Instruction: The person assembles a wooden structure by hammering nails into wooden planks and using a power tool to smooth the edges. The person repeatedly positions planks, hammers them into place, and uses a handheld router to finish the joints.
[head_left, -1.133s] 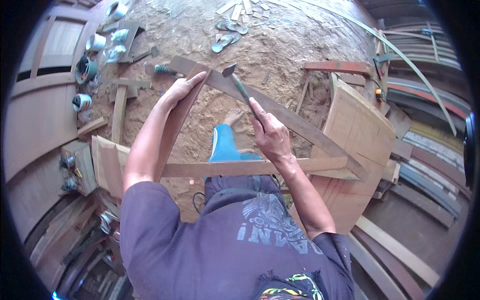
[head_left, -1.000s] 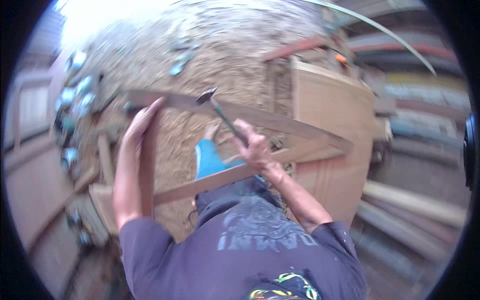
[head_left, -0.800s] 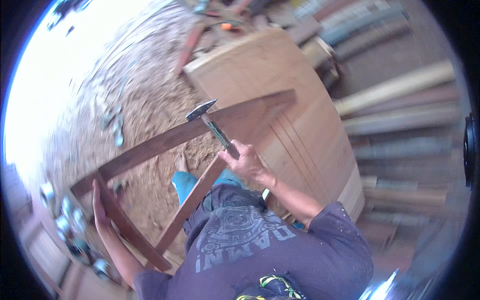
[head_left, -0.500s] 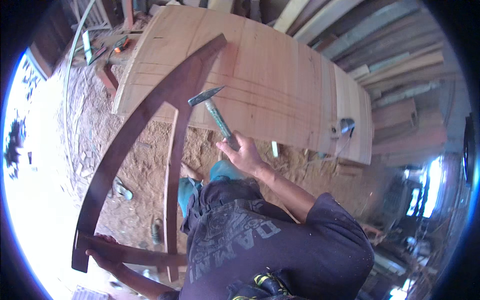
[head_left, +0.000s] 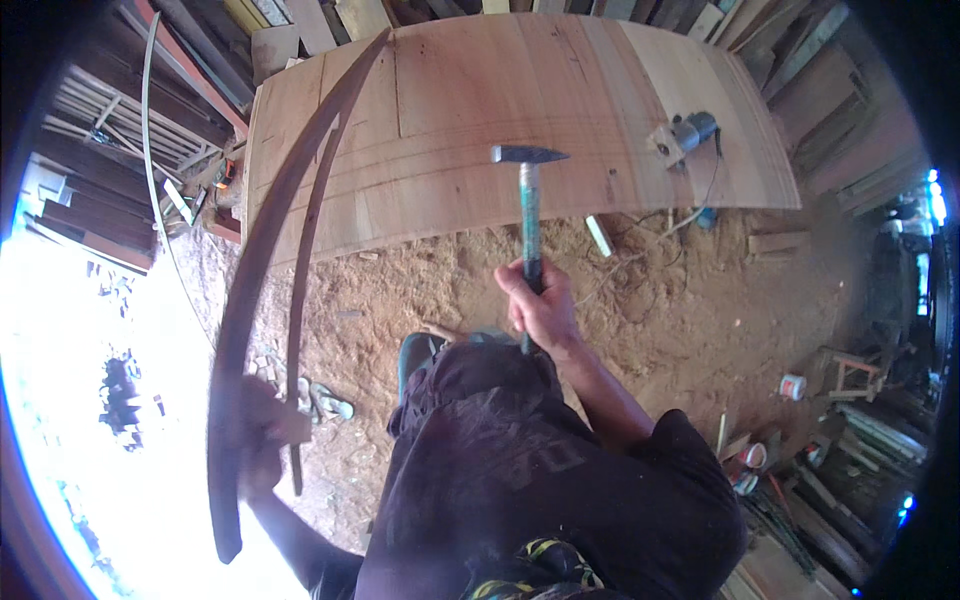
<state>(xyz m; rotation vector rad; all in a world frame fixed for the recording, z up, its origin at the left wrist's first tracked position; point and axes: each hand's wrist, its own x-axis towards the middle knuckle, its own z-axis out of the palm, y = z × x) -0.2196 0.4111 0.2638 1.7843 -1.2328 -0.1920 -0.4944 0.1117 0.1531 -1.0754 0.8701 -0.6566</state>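
Note:
My right hand (head_left: pixel 543 308) is closed around the dark grip of a hammer (head_left: pixel 529 205). The hammer stands upright in the picture, its metal head reaching over the front part of a wide panel of joined wooden boards (head_left: pixel 500 90). On the left, my left hand (head_left: pixel 262 445) grips a curved wooden frame (head_left: pixel 250 270) near its lower end, by a short crosspiece; the fingers are partly blurred. A thinner strip (head_left: pixel 303 270) belonging to the frame runs beside the curved piece. The frame's far tip overlaps the panel's back left edge.
A corded power tool (head_left: pixel 688 137) rests on the panel's right part. Sawdust covers the ground (head_left: pixel 450 270), where slippers (head_left: pixel 330 402) lie on the left. Stacked boards (head_left: pixel 840 130) stand at the back right. A white bucket (head_left: pixel 793 387) and scrap wood are at the right.
The frame has turned more edge-on, and my left hand has risen with it. My right hand and the hammer have moved right, the hammer now more upright. The view has shifted.

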